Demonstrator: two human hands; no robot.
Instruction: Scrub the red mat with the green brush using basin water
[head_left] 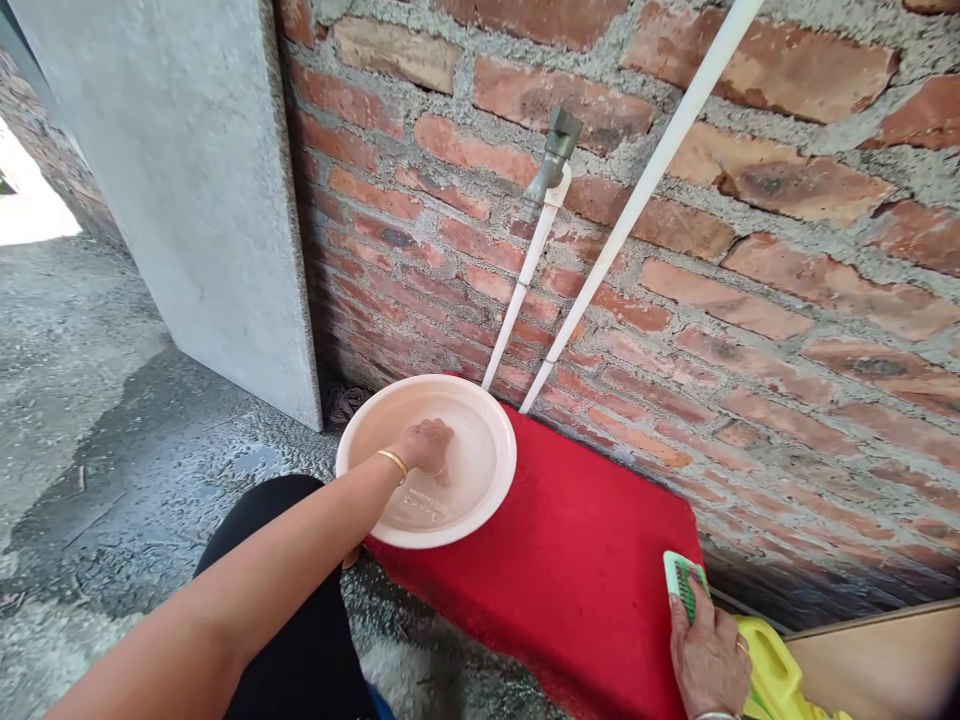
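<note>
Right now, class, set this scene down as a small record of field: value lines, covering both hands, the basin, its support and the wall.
Left hand: inside the pale basin, its grip unclear
Left hand point
Right hand: holding a green brush
Right hand point
Basin: round, on one end of the red surface
Basin point
Beside right hand: yellow container
Wall: brick, with a tap on a white pipe
</note>
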